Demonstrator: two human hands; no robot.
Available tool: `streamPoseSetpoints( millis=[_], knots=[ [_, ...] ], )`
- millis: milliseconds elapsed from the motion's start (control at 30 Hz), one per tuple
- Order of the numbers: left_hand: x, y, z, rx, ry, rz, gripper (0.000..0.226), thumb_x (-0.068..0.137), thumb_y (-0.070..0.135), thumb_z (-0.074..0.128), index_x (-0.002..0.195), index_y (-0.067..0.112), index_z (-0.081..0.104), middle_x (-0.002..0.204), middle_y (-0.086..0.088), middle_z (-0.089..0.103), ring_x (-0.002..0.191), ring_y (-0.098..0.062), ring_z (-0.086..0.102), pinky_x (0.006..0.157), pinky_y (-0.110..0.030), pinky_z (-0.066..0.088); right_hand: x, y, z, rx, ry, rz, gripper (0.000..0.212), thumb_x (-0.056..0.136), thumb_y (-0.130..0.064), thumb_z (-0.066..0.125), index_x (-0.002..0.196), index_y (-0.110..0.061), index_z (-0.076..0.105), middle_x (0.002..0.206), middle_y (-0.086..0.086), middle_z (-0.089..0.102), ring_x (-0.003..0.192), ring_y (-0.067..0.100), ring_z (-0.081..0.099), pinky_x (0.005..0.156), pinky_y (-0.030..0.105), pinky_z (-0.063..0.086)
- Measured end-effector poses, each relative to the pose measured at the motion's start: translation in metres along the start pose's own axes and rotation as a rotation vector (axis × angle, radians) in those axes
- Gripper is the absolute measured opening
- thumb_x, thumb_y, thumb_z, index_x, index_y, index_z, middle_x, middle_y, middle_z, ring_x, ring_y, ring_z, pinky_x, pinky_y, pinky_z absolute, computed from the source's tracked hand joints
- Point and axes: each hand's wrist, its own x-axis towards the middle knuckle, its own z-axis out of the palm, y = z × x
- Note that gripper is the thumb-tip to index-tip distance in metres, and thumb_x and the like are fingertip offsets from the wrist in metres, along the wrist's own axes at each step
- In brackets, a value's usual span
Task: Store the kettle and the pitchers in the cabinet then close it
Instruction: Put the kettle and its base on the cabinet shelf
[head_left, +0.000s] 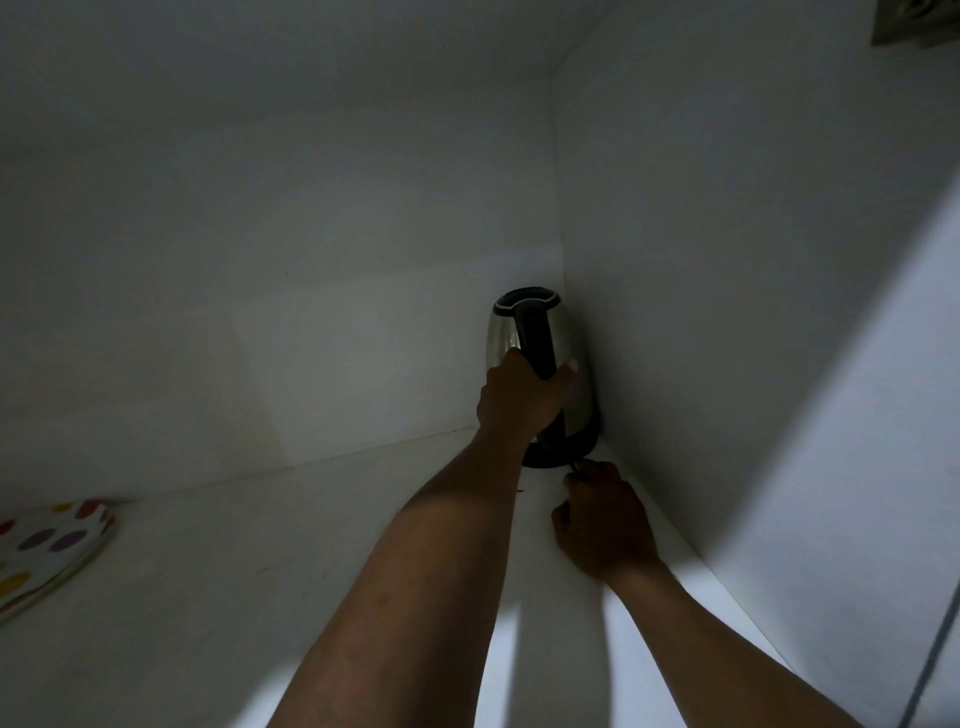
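While our left hand (519, 400) grips the electric kettle's (540, 364) handle and our right hand (602, 519) pinches its cord (575, 464), a tug could tip it off its base (558, 454).

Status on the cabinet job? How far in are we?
Done: the kettle stands on its base in the back right corner of the cabinet shelf.
In hand: the left hand grips the kettle's handle; the right hand is at the cord by the base, apparently tucking it in.
Left: no pitchers in view, only a spotted plate at the left. Door state not visible, presumably open.
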Motion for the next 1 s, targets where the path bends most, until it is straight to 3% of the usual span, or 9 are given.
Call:
streamPoseSetpoints(
  millis=[133,300,467,600,700,767,867,1000],
  knots=[
    [-0.007,-0.008,0.001,0.013,-0.019,0.027,0.063,0.084,0.063,0.067,0.12,0.011,0.06,0.107,-0.008,0.066,0.1,-0.028,0.068,0.083,-0.041,0.06,0.0,0.0,0.0,-0.009,0.011,0.001,0.027,0.085,-0.021,0.052,0.102,-0.005,0.066,0.129,0.014,0.059,0.108,0.034,0.056,0.086,0.038,0.05],
    [-0.014,-0.012,0.001,0.032,-0.037,0.056,0.061,0.086,0.056,0.07,0.124,0.009,0.061,0.114,-0.012,0.068,0.102,-0.03,0.069,0.084,-0.043,0.06,0.004,0.001,0.0,-0.024,-0.024,0.017,0.035,0.089,-0.025,0.05,0.116,-0.006,0.064,0.138,0.011,0.053,0.118,0.031,0.051,0.095,0.039,0.046],
    [-0.032,-0.018,-0.011,0.07,-0.074,0.045,0.055,0.089,0.049,0.071,0.121,0.005,0.062,0.117,-0.012,0.068,0.106,-0.03,0.068,0.08,-0.033,0.055,0.0,-0.002,-0.004,-0.012,-0.036,0.038,0.038,0.09,-0.025,0.051,0.122,-0.008,0.063,0.136,0.011,0.055,0.119,0.03,0.052,0.097,0.037,0.045],
    [-0.058,-0.023,-0.036,0.085,-0.174,-0.012,0.065,0.085,0.057,0.071,0.128,0.008,0.062,0.125,-0.009,0.067,0.108,-0.028,0.068,0.087,-0.039,0.059,-0.022,-0.004,-0.009,0.012,0.012,0.038,0.04,0.085,-0.021,0.058,0.122,-0.008,0.068,0.143,0.014,0.054,0.133,0.031,0.049,0.109,0.038,0.04],
    [-0.08,-0.024,-0.062,0.095,-0.234,-0.021,0.065,0.088,0.053,0.069,0.136,0.01,0.058,0.133,-0.01,0.063,0.112,-0.029,0.066,0.092,-0.043,0.059,-0.042,-0.007,-0.016,-0.009,0.042,-0.01,0.028,0.069,-0.017,0.061,0.087,-0.003,0.076,0.113,0.02,0.072,0.102,0.037,0.068,0.085,0.039,0.055],
    [-0.099,-0.02,-0.08,0.114,-0.268,-0.029,0.06,0.091,0.048,0.067,0.138,0.013,0.056,0.135,-0.011,0.061,0.114,-0.03,0.065,0.094,-0.042,0.058,-0.056,-0.016,-0.033,-0.046,0.0,-0.004,0.026,0.068,-0.02,0.059,0.08,-0.004,0.074,0.101,0.018,0.073,0.085,0.035,0.069,0.073,0.034,0.057],
    [-0.135,-0.007,-0.113,0.184,-0.29,-0.01,0.054,0.094,0.044,0.064,0.138,0.013,0.056,0.137,-0.011,0.06,0.118,-0.03,0.062,0.095,-0.037,0.055,-0.075,-0.046,-0.065,-0.092,0.023,0.002,0.03,0.074,-0.025,0.059,0.097,-0.01,0.072,0.107,0.01,0.071,0.092,0.028,0.067,0.079,0.032,0.054],
    [-0.191,-0.01,-0.166,0.221,-0.265,-0.022,0.055,0.093,0.046,0.067,0.135,0.013,0.058,0.134,-0.014,0.062,0.116,-0.032,0.063,0.09,-0.036,0.057,-0.106,-0.103,-0.104,-0.02,0.043,-0.025,0.035,0.08,-0.025,0.057,0.111,-0.015,0.071,0.115,0.015,0.069,0.107,0.034,0.064,0.088,0.036,0.052]
  ],
)
